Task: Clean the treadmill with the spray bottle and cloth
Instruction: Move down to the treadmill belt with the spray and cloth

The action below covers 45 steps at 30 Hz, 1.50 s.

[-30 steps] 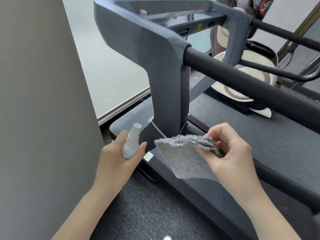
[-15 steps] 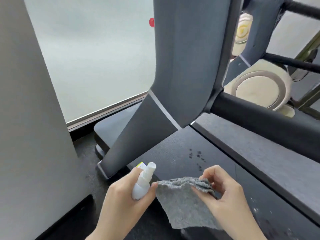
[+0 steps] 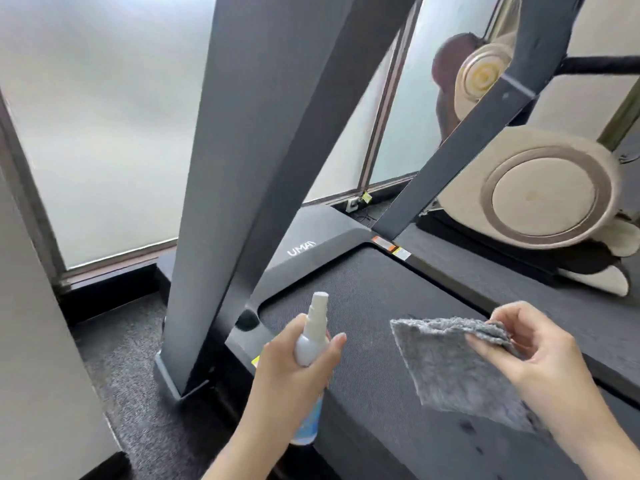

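My left hand (image 3: 291, 375) grips a small white spray bottle (image 3: 311, 336) upright, its nozzle pointing up over the front of the dark treadmill belt (image 3: 374, 296). My right hand (image 3: 533, 351) pinches the top corner of a grey fluffy cloth (image 3: 446, 368), which hangs above the belt. The treadmill's grey left upright (image 3: 242, 161) rises just behind the bottle. The black motor cover (image 3: 311, 247) with white lettering lies beyond the belt.
A second grey upright (image 3: 467, 140) slants up on the right. A beige massage chair (image 3: 540, 188) stands beyond the treadmill. Frosted glass panels (image 3: 104, 126) close the far side, a grey wall (image 3: 31, 341) is at my left, and dark carpet (image 3: 131, 368) covers the floor.
My view has swung right and lower, so the belt's front and motor cover now show. Both hands, still holding bottle and cloth, have moved apart over the belt.
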### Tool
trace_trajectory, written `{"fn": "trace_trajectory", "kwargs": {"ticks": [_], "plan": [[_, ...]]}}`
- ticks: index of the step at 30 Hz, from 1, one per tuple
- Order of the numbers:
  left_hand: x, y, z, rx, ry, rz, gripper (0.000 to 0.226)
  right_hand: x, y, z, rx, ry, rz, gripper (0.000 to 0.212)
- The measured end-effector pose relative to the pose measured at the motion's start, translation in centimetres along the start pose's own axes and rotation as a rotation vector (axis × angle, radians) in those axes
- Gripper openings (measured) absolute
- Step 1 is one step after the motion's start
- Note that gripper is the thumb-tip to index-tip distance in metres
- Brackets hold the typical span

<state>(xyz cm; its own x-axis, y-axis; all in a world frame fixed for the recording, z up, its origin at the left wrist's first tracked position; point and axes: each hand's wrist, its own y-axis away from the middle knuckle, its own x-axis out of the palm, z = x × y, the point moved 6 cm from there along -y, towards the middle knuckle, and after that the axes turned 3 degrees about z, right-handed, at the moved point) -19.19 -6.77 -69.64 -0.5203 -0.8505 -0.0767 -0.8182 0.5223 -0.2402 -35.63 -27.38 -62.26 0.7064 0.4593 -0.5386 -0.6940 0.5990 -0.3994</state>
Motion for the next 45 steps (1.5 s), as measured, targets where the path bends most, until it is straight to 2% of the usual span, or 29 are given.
{"fn": "trace_trajectory", "kwargs": {"ticks": [9, 11, 14, 15, 18, 21, 22, 24, 25, 33, 37, 42, 45], "plan": [[3.7, -2.7, 6.6, 0.017, -0.143, -0.036, 0.019, 1.1, 0.4, -10.6, -0.089, -0.115, -0.058, 0.030], [4.6, -3.8, 8.1, 0.030, -0.198, -0.019, 0.022, 0.9, 0.2, -12.4, -0.111, -0.174, -0.050, 0.026], [5.6, -5.6, 9.4, 0.070, -0.254, -0.009, 0.029, 0.2, -0.3, -15.5, -0.063, -0.226, -0.052, 0.068], [5.9, -6.2, 9.6, 0.085, -0.281, -0.006, 0.032, -0.1, -0.5, -16.5, -0.038, -0.225, -0.072, 0.069], [6.7, -7.8, 9.1, 0.152, -0.418, -0.001, 0.038, -0.7, -1.3, -18.7, -0.010, -0.217, -0.070, 0.047], [7.8, -9.1, 8.0, 0.207, -0.659, -0.040, 0.056, -0.5, -2.0, -20.7, 0.030, -0.240, -0.024, 0.070], [8.1, -9.5, 7.7, 0.217, -0.733, -0.065, 0.062, -0.5, -2.1, -21.5, 0.032, -0.226, -0.039, 0.067], [8.6, -10.3, 7.4, 0.231, -0.878, -0.112, 0.072, -0.4, -2.4, -22.9, 0.021, -0.186, -0.054, 0.037], [8.9, -10.6, 7.5, 0.232, -0.943, -0.133, 0.075, -0.3, -2.4, -23.6, 0.012, -0.164, -0.070, 0.034], [10.1, -13.7, 9.3, 0.120, -1.149, -0.212, 0.082, -0.4, -3.2, -25.1, 0.000, -0.147, -0.176, 0.020], [10.2, -15.2, 9.1, 0.116, -1.201, -0.217, 0.076, -0.3, -3.8, -25.8, 0.025, -0.164, -0.158, 0.036], [10.5, -16.7, 8.7, 0.118, -1.228, -0.220, 0.068, 0.1, -4.9, -25.7, 0.047, -0.188, -0.127, 0.038], [10.2, -17.8, 9.2, 0.061, -1.256, -0.214, 0.065, 0.5, -5.6, -24.7, 0.053, -0.228, -0.119, 0.030]]}}
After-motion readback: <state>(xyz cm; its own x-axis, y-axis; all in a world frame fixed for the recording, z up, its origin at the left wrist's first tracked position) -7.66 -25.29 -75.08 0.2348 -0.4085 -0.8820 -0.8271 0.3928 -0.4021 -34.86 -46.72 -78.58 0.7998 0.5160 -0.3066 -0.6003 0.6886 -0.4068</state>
